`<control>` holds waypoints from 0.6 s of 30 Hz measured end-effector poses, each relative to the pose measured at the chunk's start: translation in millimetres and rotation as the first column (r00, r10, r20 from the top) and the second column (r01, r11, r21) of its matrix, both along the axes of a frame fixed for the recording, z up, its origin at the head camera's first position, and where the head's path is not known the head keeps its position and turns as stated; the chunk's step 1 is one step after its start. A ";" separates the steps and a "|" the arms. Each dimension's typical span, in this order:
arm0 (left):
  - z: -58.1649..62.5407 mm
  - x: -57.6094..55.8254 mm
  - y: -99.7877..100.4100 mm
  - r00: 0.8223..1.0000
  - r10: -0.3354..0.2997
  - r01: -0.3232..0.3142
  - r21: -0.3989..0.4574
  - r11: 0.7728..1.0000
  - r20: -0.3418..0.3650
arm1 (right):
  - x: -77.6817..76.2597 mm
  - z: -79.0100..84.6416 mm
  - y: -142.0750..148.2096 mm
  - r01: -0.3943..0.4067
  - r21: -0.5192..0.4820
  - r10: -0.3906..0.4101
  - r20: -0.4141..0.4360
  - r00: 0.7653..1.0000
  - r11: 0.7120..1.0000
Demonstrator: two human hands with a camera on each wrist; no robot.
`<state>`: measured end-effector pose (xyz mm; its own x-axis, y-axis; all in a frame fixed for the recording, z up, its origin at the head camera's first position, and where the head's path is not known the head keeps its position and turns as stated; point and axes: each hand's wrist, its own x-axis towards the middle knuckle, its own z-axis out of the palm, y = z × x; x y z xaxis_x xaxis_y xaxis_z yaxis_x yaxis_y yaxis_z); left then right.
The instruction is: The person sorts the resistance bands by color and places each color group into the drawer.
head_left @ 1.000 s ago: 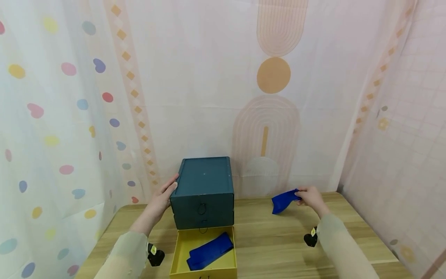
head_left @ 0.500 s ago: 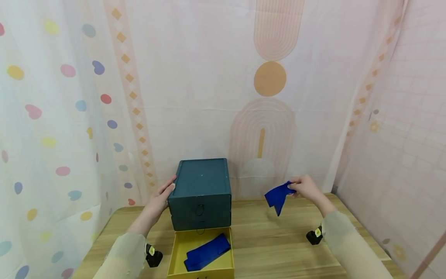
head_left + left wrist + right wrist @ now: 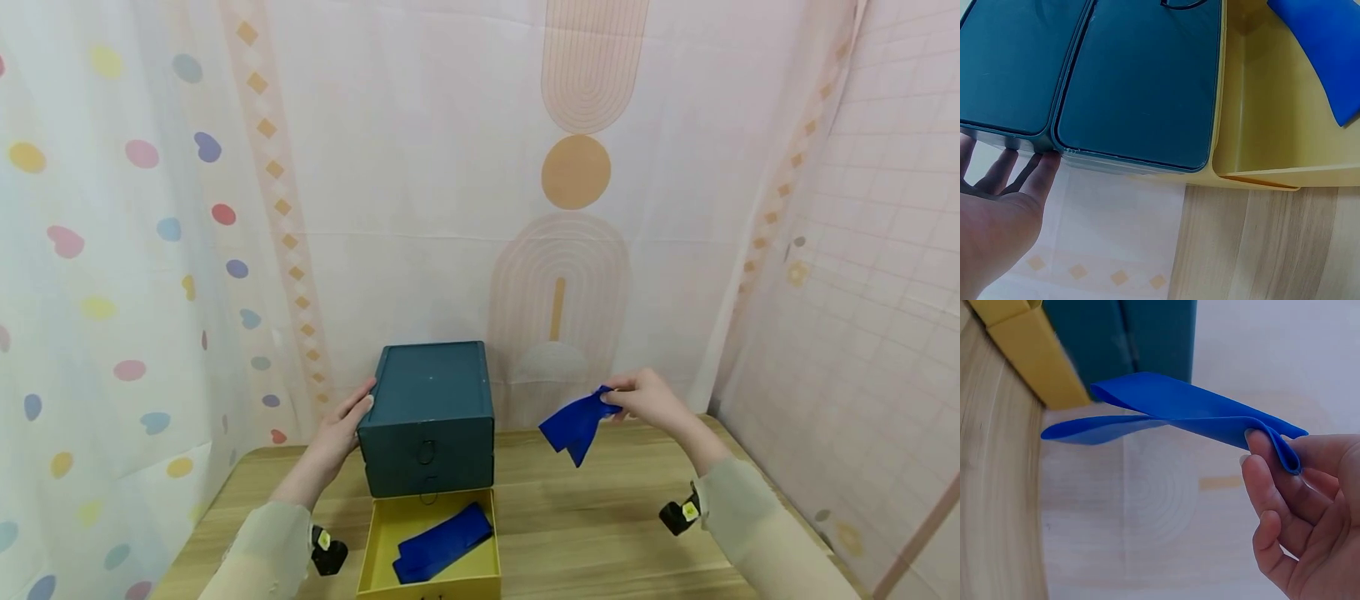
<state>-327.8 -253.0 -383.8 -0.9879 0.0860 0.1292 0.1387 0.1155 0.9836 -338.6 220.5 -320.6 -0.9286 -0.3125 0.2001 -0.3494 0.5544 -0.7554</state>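
My right hand (image 3: 647, 398) pinches one end of a thin, smooth blue exercise band (image 3: 576, 423) between thumb and fingers. It hangs above the table at the right of the drawer unit. In the right wrist view that blue band (image 3: 1172, 403) is folded into loops. My left hand (image 3: 335, 433) rests with extended fingers against the left side of the teal drawer unit (image 3: 431, 379). Below the teal drawers a yellow drawer (image 3: 366, 567) is pulled out. A second blue band (image 3: 442, 546) lies folded inside it.
The drawer unit stands on a wood-grain table (image 3: 585, 517) near its back edge. Behind hangs a patterned curtain (image 3: 420, 250). Small wire loops (image 3: 427, 452) serve as handles on the drawer fronts.
My right hand has lifted the blue band from low over the table and moved it leftward, nearer the drawer unit. My left hand stays against the unit's side.
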 end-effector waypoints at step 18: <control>1.3 4.5 -5.3 1.000 0.027 -0.028 -0.001 1.000 -0.001 | 29.3 3.6 -55.7 -0.304 -0.066 0.304 0.002 0.953 0.951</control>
